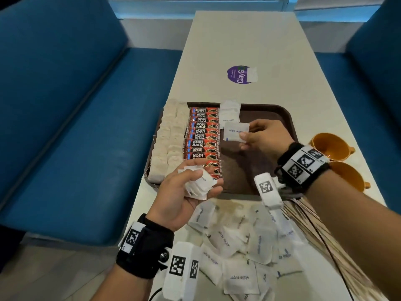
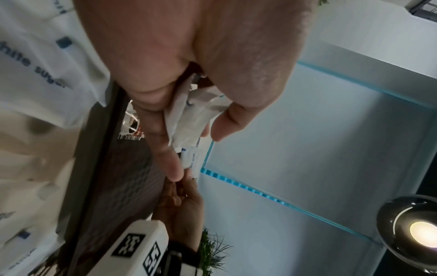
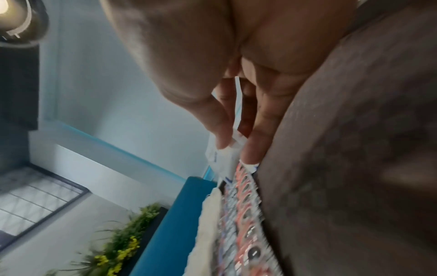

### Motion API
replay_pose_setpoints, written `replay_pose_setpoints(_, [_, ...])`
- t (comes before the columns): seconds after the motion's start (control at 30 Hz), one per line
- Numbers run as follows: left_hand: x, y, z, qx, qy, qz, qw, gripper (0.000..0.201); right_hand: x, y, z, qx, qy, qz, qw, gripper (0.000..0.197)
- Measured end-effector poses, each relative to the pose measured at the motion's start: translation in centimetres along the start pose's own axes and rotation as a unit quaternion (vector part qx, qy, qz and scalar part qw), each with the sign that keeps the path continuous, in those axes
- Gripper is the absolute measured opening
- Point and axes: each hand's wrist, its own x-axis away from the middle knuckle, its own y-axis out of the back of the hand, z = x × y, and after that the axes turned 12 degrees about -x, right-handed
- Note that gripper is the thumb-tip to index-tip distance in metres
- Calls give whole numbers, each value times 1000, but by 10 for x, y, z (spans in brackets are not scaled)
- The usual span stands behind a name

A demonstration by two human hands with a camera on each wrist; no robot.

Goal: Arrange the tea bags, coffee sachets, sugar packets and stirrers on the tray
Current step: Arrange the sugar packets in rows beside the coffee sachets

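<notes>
A brown tray [image 1: 267, 118] lies on the table, holding two columns of pale tea bags [image 1: 168, 140] at its left and a column of red coffee sachets [image 1: 204, 137] beside them. Two white sugar packets [image 1: 229, 114] lie at the tray's far edge. My right hand [image 1: 258, 135] pinches one sugar packet [image 1: 236, 131] [image 3: 222, 158] just above the tray, next to the sachets. My left hand [image 1: 186, 192] grips a small bunch of sugar packets [image 1: 198, 185] [image 2: 191, 119] over the tray's near left corner. Loose sugar packets [image 1: 238, 242] lie in a heap on the table near me.
Thin wooden stirrers [image 1: 321, 231] lie fanned at the near right under my right forearm. Two orange cups [image 1: 329, 146] stand right of the tray. A purple sticker [image 1: 240, 74] marks the table beyond it. Blue bench seats [image 1: 65, 127] flank the table.
</notes>
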Motion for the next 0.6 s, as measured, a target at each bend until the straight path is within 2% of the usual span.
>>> replay_pose_setpoints(0.27, [-14,11,4,5,-23,20,1000,39,-77,-6,-3,164,-39,-14,986,26])
replay_pose_setpoints(0.6, [-19,11,9,-6,-18,14,1000,43,-89,-14,3,239,-53,-52,968,25])
